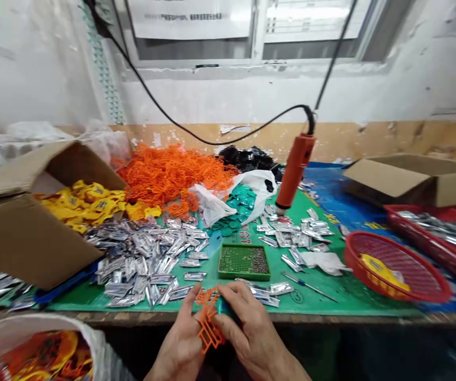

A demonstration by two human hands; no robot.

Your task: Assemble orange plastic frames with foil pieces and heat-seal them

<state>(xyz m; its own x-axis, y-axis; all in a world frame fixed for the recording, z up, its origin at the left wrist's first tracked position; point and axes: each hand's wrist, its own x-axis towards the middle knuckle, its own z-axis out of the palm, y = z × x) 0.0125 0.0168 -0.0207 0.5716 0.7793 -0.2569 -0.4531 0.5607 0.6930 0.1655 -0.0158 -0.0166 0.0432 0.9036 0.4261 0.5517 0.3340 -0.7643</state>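
My left hand (180, 338) and my right hand (247, 330) meet at the near edge of the table. Both pinch an orange plastic frame piece (208, 317) between their fingers, held just above the table's edge. A teal part seems to lie under my right fingers, mostly hidden. Just beyond my hands sits a small green tray (244, 261) of tiny screws. An orange electric screwdriver (294, 172) hangs on a black cable above the green mat (323, 296), tip down.
Silver metal pieces (144, 256) are heaped left of the tray. Piles of orange frames (168, 174), yellow parts (85, 203) and teal parts (238, 209) lie behind. A cardboard box (25, 233) stands left, red baskets (394, 264) right, a bag (45, 349) bottom left.
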